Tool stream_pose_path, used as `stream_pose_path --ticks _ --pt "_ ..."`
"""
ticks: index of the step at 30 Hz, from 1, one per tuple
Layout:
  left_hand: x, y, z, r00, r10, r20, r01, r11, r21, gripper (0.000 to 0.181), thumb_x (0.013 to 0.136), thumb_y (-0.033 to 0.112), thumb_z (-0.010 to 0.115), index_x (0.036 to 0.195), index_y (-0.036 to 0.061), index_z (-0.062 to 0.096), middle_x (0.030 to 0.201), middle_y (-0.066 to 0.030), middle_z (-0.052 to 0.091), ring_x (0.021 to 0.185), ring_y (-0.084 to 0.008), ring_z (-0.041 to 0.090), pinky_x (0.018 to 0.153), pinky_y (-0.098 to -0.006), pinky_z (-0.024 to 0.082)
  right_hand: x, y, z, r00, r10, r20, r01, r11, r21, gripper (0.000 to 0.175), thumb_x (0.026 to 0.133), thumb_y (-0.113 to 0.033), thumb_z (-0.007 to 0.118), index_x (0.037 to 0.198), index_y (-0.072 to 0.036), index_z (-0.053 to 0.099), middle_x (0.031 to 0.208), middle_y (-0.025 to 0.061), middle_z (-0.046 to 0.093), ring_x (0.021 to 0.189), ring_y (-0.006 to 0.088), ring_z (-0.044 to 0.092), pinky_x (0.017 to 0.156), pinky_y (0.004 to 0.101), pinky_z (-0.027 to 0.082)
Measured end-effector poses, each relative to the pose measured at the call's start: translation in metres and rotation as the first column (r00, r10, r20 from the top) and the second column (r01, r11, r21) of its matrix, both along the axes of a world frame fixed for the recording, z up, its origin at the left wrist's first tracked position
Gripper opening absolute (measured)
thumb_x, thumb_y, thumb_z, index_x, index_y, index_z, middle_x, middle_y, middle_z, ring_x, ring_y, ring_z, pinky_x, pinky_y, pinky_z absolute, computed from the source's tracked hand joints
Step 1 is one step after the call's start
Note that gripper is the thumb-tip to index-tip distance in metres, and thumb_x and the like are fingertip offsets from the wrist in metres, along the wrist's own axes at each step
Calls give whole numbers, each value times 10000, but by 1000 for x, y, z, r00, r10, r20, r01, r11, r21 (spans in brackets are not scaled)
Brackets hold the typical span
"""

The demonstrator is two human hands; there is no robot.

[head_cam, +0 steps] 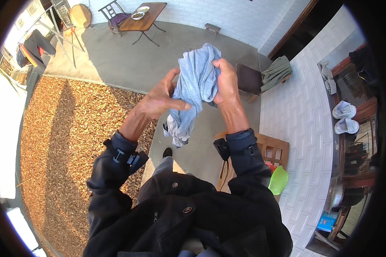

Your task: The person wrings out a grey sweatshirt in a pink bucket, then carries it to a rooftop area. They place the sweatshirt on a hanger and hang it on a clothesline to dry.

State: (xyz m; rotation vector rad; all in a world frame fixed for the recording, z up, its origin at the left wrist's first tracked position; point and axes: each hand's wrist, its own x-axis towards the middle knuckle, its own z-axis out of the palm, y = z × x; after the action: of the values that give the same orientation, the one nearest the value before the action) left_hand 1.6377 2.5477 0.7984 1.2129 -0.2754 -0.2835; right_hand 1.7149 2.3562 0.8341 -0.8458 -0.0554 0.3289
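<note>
A light blue-grey knit garment point(194, 78), bunched and folded, hangs between my two hands in front of my body. My left hand point(160, 96) grips its left side, with the thumb across the front. On the other side, my right hand point(226, 80) clasps the upper right edge, the thumb pressed on the cloth. Below, a paler grey and dark end of the bundle point(178, 130) dangles free. Parts of the fingers are hidden behind the fabric.
Dried brown material point(61, 144) covers the ground at left, beside the concrete floor point(128, 61). A wooden table point(143, 17) with two bowls stands ahead. At right are a chair with a dark cushion point(249, 78), a wooden crate-like piece point(273, 144) and a white-tiled wall point(304, 138).
</note>
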Motion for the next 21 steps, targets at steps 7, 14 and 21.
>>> stream_pose_path --ticks 7,14,21 --pt "240 -2 25 972 57 -227 -126 944 -304 549 1031 385 655 1438 38 534 1336 -88 660 1209 -229 653 1037 -393 523 177 22 15 936 -66 345 218 879 -423 501 1033 -430 666 1234 29 660 1119 104 723 968 175 700 842 347 589" --pt "459 29 40 955 295 -7 -260 829 -495 222 929 -28 691 810 105 558 906 -62 715 838 -172 700 793 -359 607 370 -26 -10 946 -121 301 176 970 -165 381 1057 -303 657 1251 24 680 1153 104 737 1024 182 711 877 348 594" --pt "674 35 121 904 311 295 -230 932 -279 268 911 -92 696 1032 124 595 960 -78 734 903 -199 731 802 -377 622 635 -108 -24 983 -183 -7 180 958 225 161 966 -127 740 1066 -32 658 907 62 676 760 151 627 716 337 539"
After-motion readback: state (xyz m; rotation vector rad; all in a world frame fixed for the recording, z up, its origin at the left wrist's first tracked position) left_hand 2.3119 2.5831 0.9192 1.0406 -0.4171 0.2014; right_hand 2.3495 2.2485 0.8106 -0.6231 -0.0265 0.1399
